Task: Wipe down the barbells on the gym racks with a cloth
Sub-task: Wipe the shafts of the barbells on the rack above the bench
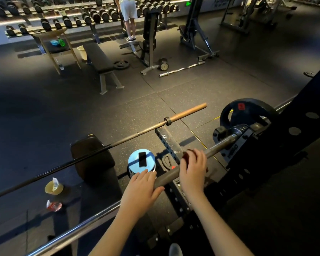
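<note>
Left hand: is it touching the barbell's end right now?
Touching. The head view shows the left hand laid over the near end of the barbell, thumb against its underside, with no gap visible.

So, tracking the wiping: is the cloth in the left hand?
No, the right hand holds the dark red cloth on the barbell; the left hand rests flat.

Both bare forearms reach forward from the bottom edge. The left hand [142, 189] lies flat, fingers straight, thumb spread rightward. The right hand [192, 170] sits just ahead of it — palm down, fingers curled over the bar [218, 145].
</note>
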Demonstrator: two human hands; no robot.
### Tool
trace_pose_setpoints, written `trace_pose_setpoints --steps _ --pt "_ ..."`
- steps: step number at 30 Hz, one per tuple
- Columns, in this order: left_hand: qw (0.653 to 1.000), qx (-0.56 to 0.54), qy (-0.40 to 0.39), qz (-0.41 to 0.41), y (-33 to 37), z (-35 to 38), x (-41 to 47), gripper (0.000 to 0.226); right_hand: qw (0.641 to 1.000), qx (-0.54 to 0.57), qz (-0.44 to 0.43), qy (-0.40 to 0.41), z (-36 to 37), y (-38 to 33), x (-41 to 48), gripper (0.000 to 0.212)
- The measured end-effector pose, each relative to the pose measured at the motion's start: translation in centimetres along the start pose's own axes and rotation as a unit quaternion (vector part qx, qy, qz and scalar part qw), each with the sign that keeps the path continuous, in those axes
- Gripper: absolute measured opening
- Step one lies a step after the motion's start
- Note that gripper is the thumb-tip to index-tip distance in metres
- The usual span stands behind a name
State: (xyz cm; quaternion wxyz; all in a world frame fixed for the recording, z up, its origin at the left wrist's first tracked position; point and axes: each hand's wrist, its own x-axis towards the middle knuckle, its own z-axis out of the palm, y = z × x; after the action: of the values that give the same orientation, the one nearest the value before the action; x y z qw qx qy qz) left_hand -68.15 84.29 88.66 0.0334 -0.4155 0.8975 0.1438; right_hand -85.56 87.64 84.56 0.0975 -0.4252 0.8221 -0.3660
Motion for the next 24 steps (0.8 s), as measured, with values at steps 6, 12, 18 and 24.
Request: trace_pose_setpoints --steps 6,12,18,24 --pt "1.000 -0.019 0.007 -0.002 0.0 -0.1 -0.1 0.062 0.998 -0.050 -0.032 -0.038 -1.1 2.5 2.3 0.041" --pt "0.999 -0.032 0.022 0.002 0.0 0.0 -0.1 0.056 1.000 -0.008 0.016 0.000 -0.9 -0.3 3.2 0.031" --pt "0.998 -0.050 0.035 0.004 0.1 -0.1 -0.2 0.054 0.996 0.004 -0.067 -0.060 -2.2 0.3 2.1 0.036" --pt "0.997 -0.068 0.046 0.007 0.2 -0.1 -0.2 0.053 0.999 -0.023 0.009 0.034 -1.3 -0.1 2.9 0.029"
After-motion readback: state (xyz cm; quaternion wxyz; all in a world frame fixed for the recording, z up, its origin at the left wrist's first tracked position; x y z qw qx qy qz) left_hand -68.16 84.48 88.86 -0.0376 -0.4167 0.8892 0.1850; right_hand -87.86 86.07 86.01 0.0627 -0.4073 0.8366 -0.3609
